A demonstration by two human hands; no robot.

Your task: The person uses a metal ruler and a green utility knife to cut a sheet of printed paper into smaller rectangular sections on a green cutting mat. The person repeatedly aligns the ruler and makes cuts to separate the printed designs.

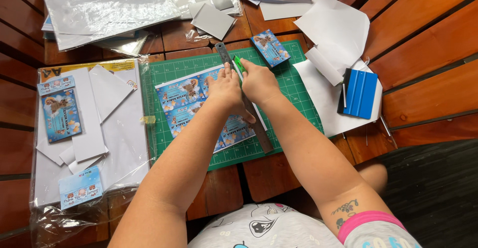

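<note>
Printed sheet lay on the green cutting mat (mid-table) — the left hand pressed flat on a metal ruler across it. The right hand gripped a green knife against the ruler's edge.

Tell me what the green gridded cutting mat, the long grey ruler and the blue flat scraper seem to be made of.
Green gridded cutting mat: looks like matte flexible plastic or rubber, lying flat with printed white grid lines.
Long grey ruler: probably metal, judging by its thin, dull grey strip; the left hand presses it down.
Blue flat scraper: seems moulded plastic, with smooth, even colour and a ridged face.
</note>
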